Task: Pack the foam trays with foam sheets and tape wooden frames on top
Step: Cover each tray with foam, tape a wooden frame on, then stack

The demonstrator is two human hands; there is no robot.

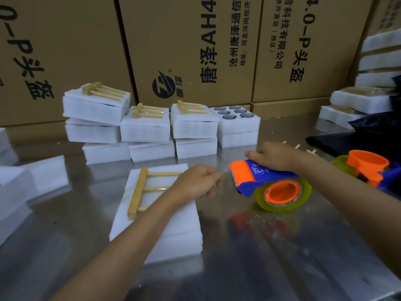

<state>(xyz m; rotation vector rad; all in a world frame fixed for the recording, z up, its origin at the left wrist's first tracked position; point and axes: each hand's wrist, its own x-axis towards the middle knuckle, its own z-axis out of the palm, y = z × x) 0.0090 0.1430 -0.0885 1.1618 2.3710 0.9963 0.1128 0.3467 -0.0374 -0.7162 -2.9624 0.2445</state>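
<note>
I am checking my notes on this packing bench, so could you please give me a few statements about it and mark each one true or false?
1. The right hand rests on the tape dispenser. True.
2. The wooden frame lies on the foam tray in front of the person. True.
3. The left hand holds a second tape dispenser. False: it is over the foam tray by the frame, no dispenser in it.
4. The open tray with round holes has a frame taped on it. False: its holes are uncovered.
5. Cardboard boxes stand behind the trays. True.

The left hand (196, 181) hides the wooden frame's (143, 190) right end.
</note>
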